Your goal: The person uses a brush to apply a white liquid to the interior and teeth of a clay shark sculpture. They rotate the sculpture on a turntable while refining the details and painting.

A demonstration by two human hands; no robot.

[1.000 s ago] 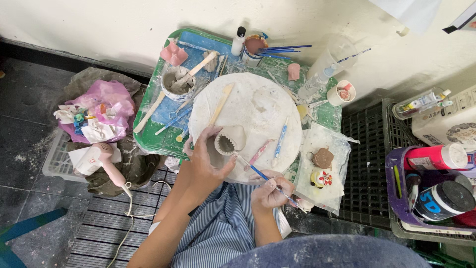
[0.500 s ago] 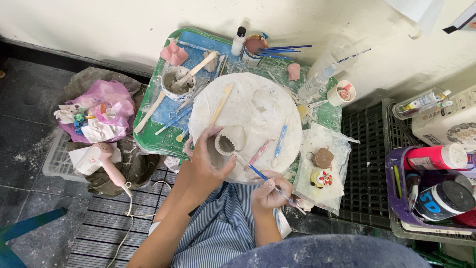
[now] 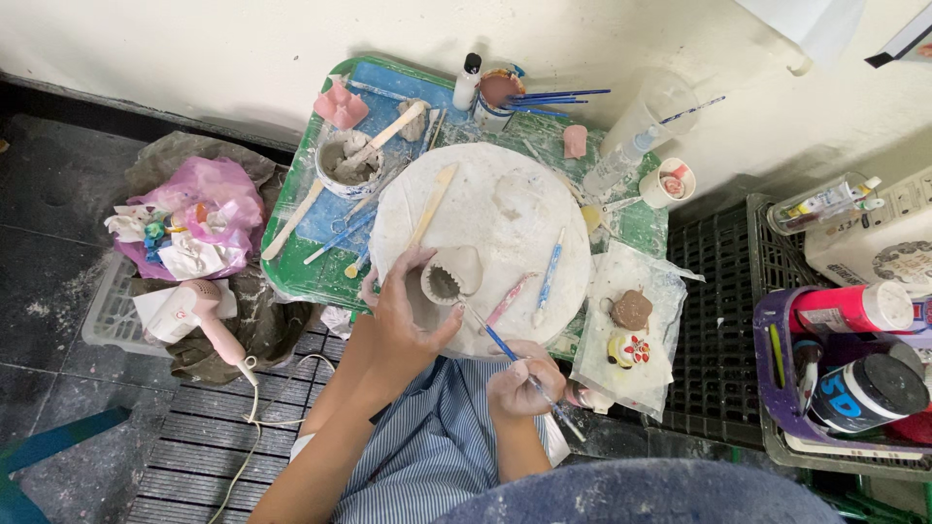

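Note:
My left hand [image 3: 403, 315] grips a small grey clay cup [image 3: 449, 282], tilted so its opening faces me, over the near edge of a round white board [image 3: 505, 218]. My right hand [image 3: 522, 383] holds a thin blue-handled brush [image 3: 505, 347] whose tip points up toward the cup's right side. A lump of pale clay [image 3: 517, 192], a wooden stick [image 3: 433, 202] and two slim modelling tools [image 3: 549, 270] lie on the board.
The board rests on a green tray [image 3: 296, 267] with a bowl of slip [image 3: 346, 167], tools, a bottle and a cup of blue brushes [image 3: 498, 92]. Small painted clay figures [image 3: 631, 330] sit on plastic at right. A pink hairdryer [image 3: 199, 312] lies left; crates with paint containers [image 3: 854, 374] stand right.

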